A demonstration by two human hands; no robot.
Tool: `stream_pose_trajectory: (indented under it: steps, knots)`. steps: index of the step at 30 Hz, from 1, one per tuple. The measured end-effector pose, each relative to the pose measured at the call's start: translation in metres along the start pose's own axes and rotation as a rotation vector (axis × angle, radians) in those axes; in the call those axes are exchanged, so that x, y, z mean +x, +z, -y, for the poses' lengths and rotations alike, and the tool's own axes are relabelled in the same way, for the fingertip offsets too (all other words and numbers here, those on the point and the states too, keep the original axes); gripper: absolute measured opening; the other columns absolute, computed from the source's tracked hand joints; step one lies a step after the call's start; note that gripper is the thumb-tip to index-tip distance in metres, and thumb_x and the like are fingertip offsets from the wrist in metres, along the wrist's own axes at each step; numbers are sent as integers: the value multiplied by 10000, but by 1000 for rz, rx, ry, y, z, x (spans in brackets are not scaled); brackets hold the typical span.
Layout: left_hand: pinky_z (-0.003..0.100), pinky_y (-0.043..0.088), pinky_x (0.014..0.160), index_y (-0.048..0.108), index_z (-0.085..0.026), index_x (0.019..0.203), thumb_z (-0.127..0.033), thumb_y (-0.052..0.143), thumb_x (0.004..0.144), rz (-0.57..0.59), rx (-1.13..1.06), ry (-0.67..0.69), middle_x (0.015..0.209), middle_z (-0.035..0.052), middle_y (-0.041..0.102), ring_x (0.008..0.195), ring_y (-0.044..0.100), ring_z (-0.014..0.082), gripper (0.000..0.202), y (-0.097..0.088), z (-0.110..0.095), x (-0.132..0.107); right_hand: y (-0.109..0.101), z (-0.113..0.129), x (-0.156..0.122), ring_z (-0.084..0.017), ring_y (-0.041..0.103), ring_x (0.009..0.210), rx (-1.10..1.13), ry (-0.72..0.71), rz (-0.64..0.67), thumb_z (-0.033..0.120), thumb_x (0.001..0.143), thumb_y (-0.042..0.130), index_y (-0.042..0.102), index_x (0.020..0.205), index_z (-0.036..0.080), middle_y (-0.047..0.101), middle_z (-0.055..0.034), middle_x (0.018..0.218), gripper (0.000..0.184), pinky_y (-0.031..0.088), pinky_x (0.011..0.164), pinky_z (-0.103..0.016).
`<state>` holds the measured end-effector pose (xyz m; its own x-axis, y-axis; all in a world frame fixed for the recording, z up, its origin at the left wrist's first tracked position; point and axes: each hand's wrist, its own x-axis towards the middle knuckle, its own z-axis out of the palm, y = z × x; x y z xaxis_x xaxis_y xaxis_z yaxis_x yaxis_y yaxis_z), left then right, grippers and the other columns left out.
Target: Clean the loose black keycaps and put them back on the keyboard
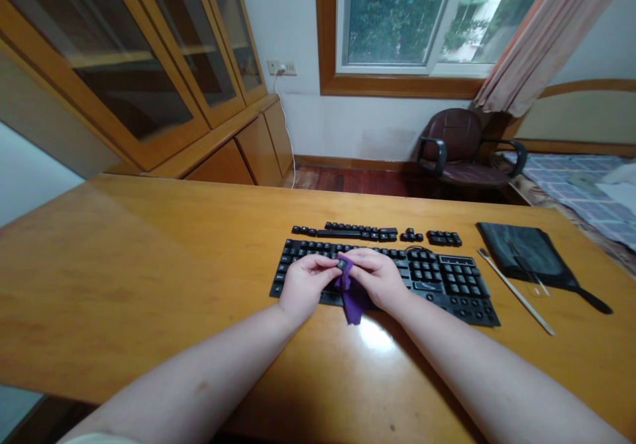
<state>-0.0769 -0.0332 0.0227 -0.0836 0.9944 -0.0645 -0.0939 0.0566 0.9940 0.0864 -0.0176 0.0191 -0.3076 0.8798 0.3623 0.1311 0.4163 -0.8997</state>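
Keycap (pixel 342 265) pinched by left hand (pixel 304 281), right hand (pixel 380 278) gripping purple cloth (pixel 352 303) against it, both above keyboard (pixel 447 281).

We see a wood-framed window (pixel 392 16) in the white wall (pixel 293 20), a pink curtain (pixel 541 33) at its right, a brown armchair (pixel 457 146) below it, and glass-door wooden cabinets (pixel 149 66) to its left.

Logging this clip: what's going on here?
A person's hands are over a keyboard on a desk. The left hand pinches a keycap; the right hand holds a purple cloth against it. Beyond the keyboard, loose keycaps lie in a row. A pouch and a stick lie to the right.
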Motion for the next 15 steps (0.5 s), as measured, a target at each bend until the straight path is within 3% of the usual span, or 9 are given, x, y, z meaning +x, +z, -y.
stream_pose_trajectory:
  steps: [9,12,15]
  knots:
    - [278,562,700,664,-139,793,-214,749,598,70,-42,25,730,27,704,688,665,148,225,-1,0,-1,0,0,1,-187,662,813,-91,-26,-82,303,826,587,740,884,248,729,-57,858,173,530,770,-330]
    - [292,563,745,665,-143,889,-209,717,658,116,13,133,831,49,703,751,670,153,246,-4,5,1,1,-1,2,-186,655,853,-82,-13,-22,284,830,581,730,925,256,722,-54,905,179,516,801,-337]
    - [306,555,795,684,-165,891,-190,677,712,101,225,361,906,61,691,820,665,162,180,-8,9,1,2,-2,2,-194,646,895,-51,23,-1,267,800,614,719,960,251,717,-57,934,193,497,843,-353]
